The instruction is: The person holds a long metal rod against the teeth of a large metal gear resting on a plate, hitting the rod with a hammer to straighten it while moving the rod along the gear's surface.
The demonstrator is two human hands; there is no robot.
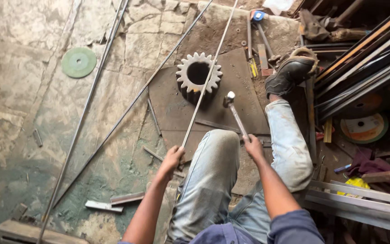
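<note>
My left hand (pixel 173 157) grips the near end of a long thin steel rod (pixel 206 81) that runs up and away across a large toothed gear (pixel 198 77). The gear stands on a dark steel plate (pixel 240 108) on the floor. My right hand (pixel 253 147) holds the handle of a hammer (pixel 232 107), whose head is raised just right of the rod and near the gear. My knees in jeans sit between the two hands, and my shoe (pixel 290 72) rests at the plate's right edge.
Two more long rods (pixel 86 108) lie diagonally across the stone floor at left, near a green grinding disc (pixel 78 62). Short metal offcuts (pixel 127 198) lie by my left knee. Stacked steel bars (pixel 366 58), a cutting disc (pixel 363 128) and hand tools (pixel 262 49) crowd the right side.
</note>
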